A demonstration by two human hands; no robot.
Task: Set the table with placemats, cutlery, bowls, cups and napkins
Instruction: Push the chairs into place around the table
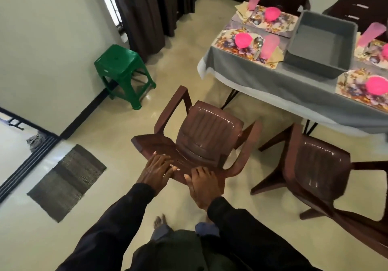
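My left hand (156,169) and my right hand (202,184) both grip the top of the backrest of a brown plastic chair (210,128), which stands tilted on the floor in front of me. To the upper right, the table with a grey cloth (262,77) carries several floral placemats. The nearest left placemat (226,42) holds a pink bowl (243,39), a spoon (258,44), a pink cup (268,46) and a beige napkin (276,57). A grey tub (310,63) sits at the table's middle with nothing visible inside.
A second brown chair (321,165) stands to the right, near the table edge. A green stool (119,61) is against the left wall and a grey floor mat (67,180) lies by the doorway. Dark curtains hang at the back.
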